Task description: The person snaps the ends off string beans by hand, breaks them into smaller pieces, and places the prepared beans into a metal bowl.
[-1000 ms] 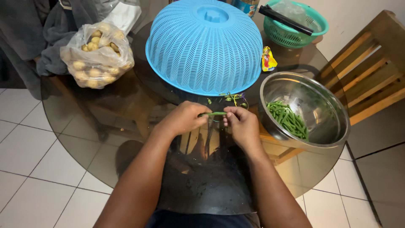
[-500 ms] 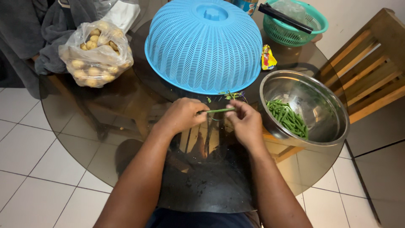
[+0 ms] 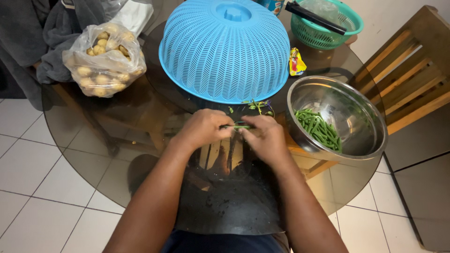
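Left hand (image 3: 202,129) and right hand (image 3: 264,137) pinch one green bean (image 3: 240,127) (one steel bowl (image 3: 361,140) nearby).

The left hand (image 3: 202,129) and right hand (image 3: 265,137) pinch opposite ends of one thin green bean (image 3: 241,127) above the round smoked-glass table (image 3: 93,140). At 3 o'clock of the hands, a round stainless-steel bowl (image 3: 356,112) holds cut green beans (image 3: 318,130). At 12 o'clock stands a blue woven-plastic dome cover (image 3: 225,49); at 10 o'clock, a clear plastic bag of potatoes (image 3: 104,61).
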